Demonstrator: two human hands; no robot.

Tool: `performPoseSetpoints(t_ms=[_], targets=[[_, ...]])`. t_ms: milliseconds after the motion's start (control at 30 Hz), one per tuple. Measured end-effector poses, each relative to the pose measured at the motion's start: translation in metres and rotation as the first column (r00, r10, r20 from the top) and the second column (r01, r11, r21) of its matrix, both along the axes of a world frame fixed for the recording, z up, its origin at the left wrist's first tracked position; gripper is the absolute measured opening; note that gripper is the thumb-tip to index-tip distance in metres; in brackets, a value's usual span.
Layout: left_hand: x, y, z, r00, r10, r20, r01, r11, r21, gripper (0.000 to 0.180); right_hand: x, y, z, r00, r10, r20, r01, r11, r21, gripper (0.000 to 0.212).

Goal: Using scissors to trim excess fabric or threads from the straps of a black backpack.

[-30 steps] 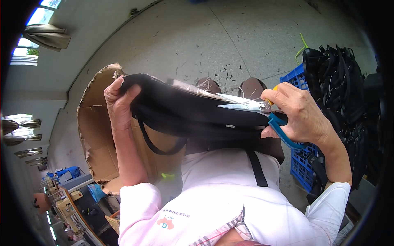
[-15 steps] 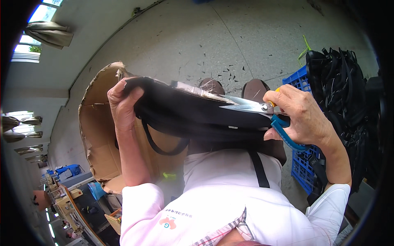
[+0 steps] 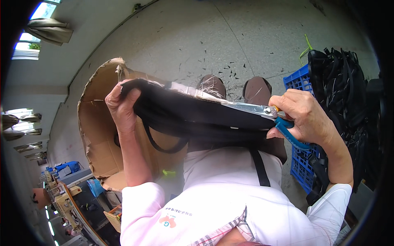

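Observation:
A black fabric bag [image 3: 184, 112] lies stretched over my lap, with a strap loop hanging at its left. My left hand [image 3: 122, 104] grips its far left corner between thumb and fingers. Along the upper edge runs a pale seam strip [image 3: 193, 91] with loose thread ends. My right hand [image 3: 301, 117] is closed round the blue and orange handles of a pair of scissors [image 3: 250, 108]. The blades lie nearly together along the right part of that seam edge, pointing left. Whether fabric sits between them I cannot tell.
A large open cardboard box [image 3: 96, 135] stands at my left. On my right is a blue plastic crate [image 3: 301, 170] heaped with black strapped pieces [image 3: 340, 94]. Small dark scraps [image 3: 232, 74] litter the floor beyond my knees. Sewing machines [image 3: 65, 205] line the lower left.
The scissor blades have closed from apart to nearly together. My right hand has moved slightly right and down; my left hand has shifted a little left, still gripping the bag.

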State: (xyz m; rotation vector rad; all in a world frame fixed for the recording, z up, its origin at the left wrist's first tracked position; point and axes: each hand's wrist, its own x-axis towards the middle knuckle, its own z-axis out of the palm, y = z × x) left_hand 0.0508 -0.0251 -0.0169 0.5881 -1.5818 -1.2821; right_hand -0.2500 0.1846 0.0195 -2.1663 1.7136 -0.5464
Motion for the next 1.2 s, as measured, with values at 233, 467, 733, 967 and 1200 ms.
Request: performPoseSetpoints(t_ms=[233, 467, 733, 967, 1200], targets=[[-0.004, 0.0, -0.001, 1.0, -0.008, -0.007, 0.008, 0.998, 0.059, 0.017, 0.007, -0.005, -0.008, 0.998, -0.049, -0.033, 0.045, 0.992, -0.121, 0.056], [-0.003, 0.0, 0.0, 1.0, -0.009, -0.005, 0.009, 0.995, 0.102, 0.016, 0.01, -0.013, -0.003, 0.998, -0.005, -0.056, -0.002, 0.991, -0.133, 0.052], [-0.006, 0.001, 0.004, 0.998, -0.036, 0.042, 0.028, 0.982, 0.186, 0.014, 0.014, -0.021, -0.005, 0.999, -0.042, -0.026, 0.038, 0.986, -0.163, 0.052], [-0.009, 0.004, 0.009, 0.997, -0.027, 0.072, 0.013, 0.981, 0.196, 0.011, 0.017, -0.027, -0.005, 0.992, -0.037, -0.12, 0.012, 0.979, -0.206, 0.052], [-0.012, 0.006, 0.013, 0.997, -0.033, 0.074, 0.015, 0.972, 0.233, 0.013, 0.02, -0.025, -0.007, 0.994, -0.024, -0.109, 0.002, 0.98, -0.201, 0.053]])
